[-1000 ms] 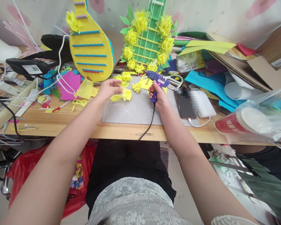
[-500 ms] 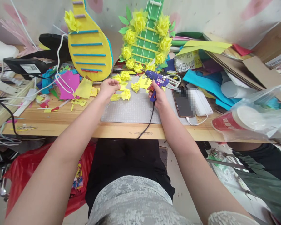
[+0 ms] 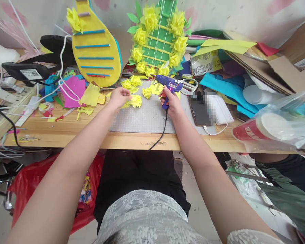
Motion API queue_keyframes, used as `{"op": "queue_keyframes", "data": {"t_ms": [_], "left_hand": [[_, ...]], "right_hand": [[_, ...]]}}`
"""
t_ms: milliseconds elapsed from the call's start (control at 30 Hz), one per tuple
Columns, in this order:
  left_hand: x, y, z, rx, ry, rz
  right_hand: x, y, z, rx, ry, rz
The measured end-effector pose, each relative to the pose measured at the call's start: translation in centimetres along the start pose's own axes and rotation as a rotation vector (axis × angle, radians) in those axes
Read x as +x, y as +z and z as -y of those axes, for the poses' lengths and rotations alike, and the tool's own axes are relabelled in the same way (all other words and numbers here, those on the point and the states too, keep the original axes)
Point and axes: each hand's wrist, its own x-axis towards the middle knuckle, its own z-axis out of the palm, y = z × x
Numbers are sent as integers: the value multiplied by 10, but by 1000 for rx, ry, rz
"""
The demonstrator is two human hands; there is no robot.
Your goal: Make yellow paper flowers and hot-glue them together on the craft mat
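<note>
My right hand [image 3: 170, 102] is wrapped round the handle of a purple hot glue gun [image 3: 166, 81], its nozzle pointing left. A black cord hangs from the handle over the table edge. My left hand [image 3: 120, 97] is over the left part of the grey cutting mat [image 3: 147, 118], thumb and fingers pressed together. What they pinch, if anything, I cannot make out. A yellow paper flower [image 3: 136, 101] lies right beside these fingertips. Behind it are more yellow paper flowers [image 3: 135, 81], and a single one [image 3: 146, 93] sits between my hands.
At the back stand a yellow guitar-shaped piece [image 3: 96, 51] and a green one [image 3: 159, 47] trimmed with yellow flowers. Scissors [image 3: 190, 85], a phone [image 3: 201, 110] and a white power bank [image 3: 220, 110] lie right. A bagged red cup [image 3: 249, 130] stands at the right edge.
My left hand has turned slightly and its fingertips have come lower, closer to the near yellow flower. The glue gun stays in my right hand, nearly in place. The view has shifted slightly.
</note>
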Motion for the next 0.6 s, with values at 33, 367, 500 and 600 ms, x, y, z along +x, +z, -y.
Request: {"op": "queue_keyframes", "data": {"t_ms": [33, 367, 500, 600], "left_hand": [[1, 0, 1, 11, 8, 9], [10, 0, 12, 208, 113, 11], [10, 0, 13, 246, 125, 13], [8, 0, 11, 236, 126, 12]], "right_hand": [[-1, 1, 1, -9, 9, -8], [-4, 5, 5, -29, 28, -20], [-3, 3, 3, -5, 24, -11], [-3, 3, 2, 4, 27, -5]]}}
